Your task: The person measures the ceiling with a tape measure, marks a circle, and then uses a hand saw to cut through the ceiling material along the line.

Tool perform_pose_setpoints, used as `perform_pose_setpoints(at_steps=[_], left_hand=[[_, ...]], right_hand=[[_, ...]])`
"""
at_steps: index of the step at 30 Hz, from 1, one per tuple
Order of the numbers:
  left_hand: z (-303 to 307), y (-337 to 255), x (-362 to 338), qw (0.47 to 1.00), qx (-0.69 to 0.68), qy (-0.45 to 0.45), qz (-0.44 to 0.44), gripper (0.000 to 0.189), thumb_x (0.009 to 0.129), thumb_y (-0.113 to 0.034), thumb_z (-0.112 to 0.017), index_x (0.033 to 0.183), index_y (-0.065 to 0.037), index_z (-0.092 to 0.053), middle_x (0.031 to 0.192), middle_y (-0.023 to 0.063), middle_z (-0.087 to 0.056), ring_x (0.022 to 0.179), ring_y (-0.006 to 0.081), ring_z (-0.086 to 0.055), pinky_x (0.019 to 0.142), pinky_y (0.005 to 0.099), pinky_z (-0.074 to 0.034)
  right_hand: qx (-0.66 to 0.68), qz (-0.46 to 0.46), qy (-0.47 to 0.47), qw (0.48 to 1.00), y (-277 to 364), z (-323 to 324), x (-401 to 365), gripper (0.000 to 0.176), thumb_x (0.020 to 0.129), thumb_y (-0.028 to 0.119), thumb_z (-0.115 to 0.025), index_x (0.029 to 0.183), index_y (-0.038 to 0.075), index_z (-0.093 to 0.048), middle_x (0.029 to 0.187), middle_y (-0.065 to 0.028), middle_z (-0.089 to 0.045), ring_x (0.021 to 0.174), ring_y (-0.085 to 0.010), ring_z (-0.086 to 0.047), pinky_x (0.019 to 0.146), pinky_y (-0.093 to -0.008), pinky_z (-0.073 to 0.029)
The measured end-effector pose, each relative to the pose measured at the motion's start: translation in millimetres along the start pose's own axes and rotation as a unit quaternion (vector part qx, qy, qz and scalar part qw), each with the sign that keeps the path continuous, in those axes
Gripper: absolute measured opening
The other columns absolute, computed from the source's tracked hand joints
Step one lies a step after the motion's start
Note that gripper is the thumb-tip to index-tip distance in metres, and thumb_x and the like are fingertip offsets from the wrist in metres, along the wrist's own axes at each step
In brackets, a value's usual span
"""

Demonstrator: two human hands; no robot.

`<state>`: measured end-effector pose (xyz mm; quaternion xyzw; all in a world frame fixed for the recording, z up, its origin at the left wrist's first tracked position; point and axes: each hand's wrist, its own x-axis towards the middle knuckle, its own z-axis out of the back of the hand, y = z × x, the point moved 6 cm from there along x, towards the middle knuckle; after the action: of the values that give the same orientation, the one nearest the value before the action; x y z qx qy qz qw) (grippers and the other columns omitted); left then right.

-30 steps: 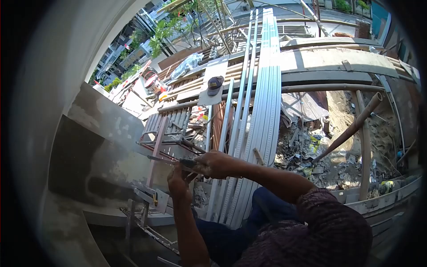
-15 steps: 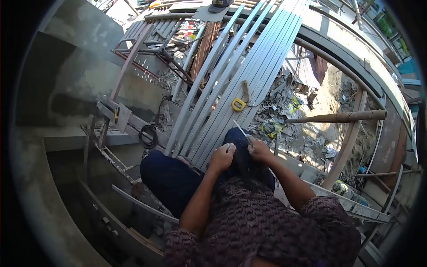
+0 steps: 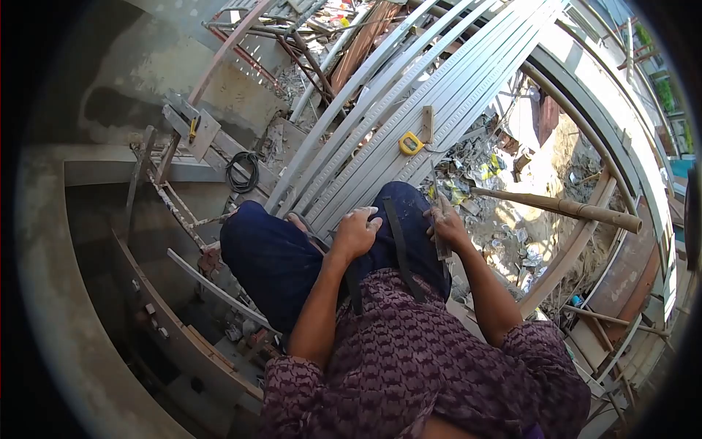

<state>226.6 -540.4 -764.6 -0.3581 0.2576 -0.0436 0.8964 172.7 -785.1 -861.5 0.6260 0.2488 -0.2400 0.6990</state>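
Note:
My right hand (image 3: 444, 224) is closed around a slim, straight tool (image 3: 442, 249). Its thin grey end points up past my fingers, and a flat, darker end sticks out below my palm; its exact kind does not show. Over my lap, my left hand (image 3: 356, 233) is loosely curled with thumb and fingers apart, holding nothing visible. Whitish dust coats the fingertips of both hands. A dark strap (image 3: 398, 234) lies across my trousers between them. Beyond my knee, a yellow tape measure (image 3: 410, 144) rests on the metal channels (image 3: 380, 150) beside a short wooden piece (image 3: 427, 124).
Left of my knees, a coil of black cable (image 3: 242, 173) lies near a board with a yellow-handled tool (image 3: 194, 129). A bamboo pole (image 3: 563, 205) juts in from the right above rubble (image 3: 475, 164). A deep drop with concrete walls (image 3: 95, 241) is at the left.
My hands have moved apart. The left has loosened from a closed grip, and the tool in my right hand has swung more upright. The view has shifted, showing more of my lap.

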Motion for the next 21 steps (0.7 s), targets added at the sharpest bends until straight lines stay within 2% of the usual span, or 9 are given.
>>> perform_pose_setpoints(at_steps=[3, 7, 10, 11, 13, 14, 15, 17, 21], left_hand=[[66, -31, -15, 0.989, 0.130, -0.063, -0.037, 0.040, 0.096, -0.023, -0.061, 0.125, 0.004, -0.061, 0.123, 0.0259, -0.063, 0.114, 0.0393, -0.061, 0.097, 0.0423, -0.048], [170, -62, -50, 0.973, 0.069, -0.213, -0.060, 0.038, 0.096, -0.022, -0.061, 0.125, 0.004, -0.062, 0.121, 0.0253, -0.064, 0.111, 0.0407, -0.062, 0.096, 0.0430, -0.048], [214, -38, -61, 0.944, 0.023, -0.329, -0.024, 0.038, 0.097, -0.023, -0.059, 0.122, 0.005, -0.063, 0.117, 0.0242, -0.065, 0.113, 0.0411, -0.060, 0.096, 0.0471, -0.047], [218, -24, -58, 0.943, 0.020, -0.330, -0.023, 0.038, 0.097, -0.023, -0.059, 0.122, 0.005, -0.063, 0.117, 0.0242, -0.065, 0.113, 0.0411, -0.060, 0.096, 0.0471, -0.047], [216, 8, -49, 0.910, 0.239, -0.339, 0.013, 0.038, 0.097, -0.025, -0.059, 0.124, 0.002, -0.063, 0.116, 0.0232, -0.066, 0.115, 0.0393, -0.060, 0.096, 0.0475, -0.048], [205, 30, -43, 0.919, 0.250, -0.289, 0.098, 0.039, 0.096, -0.029, -0.059, 0.124, -0.002, -0.063, 0.115, 0.0215, -0.068, 0.117, 0.0382, -0.059, 0.096, 0.0476, -0.048], [203, 26, -39, 0.919, 0.248, -0.288, 0.101, 0.039, 0.096, -0.029, -0.059, 0.124, -0.002, -0.063, 0.115, 0.0215, -0.068, 0.117, 0.0382, -0.059, 0.096, 0.0476, -0.048], [188, 17, -20, 0.920, 0.345, -0.155, 0.105, 0.041, 0.096, -0.034, -0.059, 0.124, -0.005, -0.064, 0.116, 0.0200, -0.068, 0.113, 0.0378, -0.061, 0.095, 0.0467, -0.049], [196, 16, 7, 0.949, 0.271, -0.144, 0.070, 0.042, 0.095, -0.036, -0.059, 0.124, -0.007, -0.064, 0.115, 0.0184, -0.069, 0.109, 0.0366, -0.064, 0.093, 0.0468, -0.050]], right_hand=[[-0.017, 0.002, -0.027, 0.999, -9, 17, -2, 0.046, 0.104, 0.018, -0.044, 0.147, 0.009, -0.031, 0.097, -0.0114, -0.064, 0.056, -0.0176, -0.061, 0.047, -0.0325, -0.052], [-0.041, -0.010, -0.059, 0.997, -49, 38, 5, 0.029, 0.104, 0.021, -0.045, 0.128, 0.006, -0.045, 0.087, -0.0100, -0.064, 0.050, -0.0175, -0.059, 0.043, -0.0330, -0.050], [-0.067, -0.040, -0.062, 0.995, -56, 44, -6, 0.023, 0.103, 0.023, -0.047, 0.117, 0.005, -0.051, 0.083, -0.0094, -0.064, 0.049, -0.0174, -0.059, 0.041, -0.0329, -0.048], [-0.063, -0.062, -0.060, 0.994, -58, 44, -9, 0.022, 0.103, 0.024, -0.049, 0.113, 0.005, -0.053, 0.082, -0.0093, -0.064, 0.049, -0.0173, -0.059, 0.040, -0.0327, -0.047], [-0.072, -0.044, -0.066, 0.994, -65, 43, -5, 0.021, 0.102, 0.024, -0.050, 0.107, 0.004, -0.055, 0.080, -0.0078, -0.062, 0.051, -0.0173, -0.061, 0.041, -0.0329, -0.047], [-0.095, -0.045, -0.082, 0.991, -64, 44, -5, 0.021, 0.100, 0.021, -0.051, 0.106, 0.002, -0.059, 0.080, -0.0099, -0.065, 0.054, -0.0183, -0.063, 0.045, -0.0339, -0.050], [-0.117, -0.050, -0.097, 0.987, -63, 43, -6, 0.021, 0.098, 0.018, -0.052, 0.105, 0.001, -0.062, 0.080, -0.0119, -0.067, 0.056, -0.0192, -0.066, 0.049, -0.0349, -0.052], [-0.136, -0.059, -0.100, 0.984, -52, 43, -5, 0.020, 0.097, 0.018, -0.053, 0.101, 0.001, -0.062, 0.082, -0.0119, -0.067, 0.057, -0.0195, -0.066, 0.050, -0.0350, -0.053], [-0.107, -0.099, -0.109, 0.983, -28, 34, -3, 0.017, 0.099, 0.017, -0.051, 0.101, 0.002, -0.058, 0.080, -0.0079, -0.061, 0.057, -0.0178, -0.063, 0.046, -0.0346, -0.052]])
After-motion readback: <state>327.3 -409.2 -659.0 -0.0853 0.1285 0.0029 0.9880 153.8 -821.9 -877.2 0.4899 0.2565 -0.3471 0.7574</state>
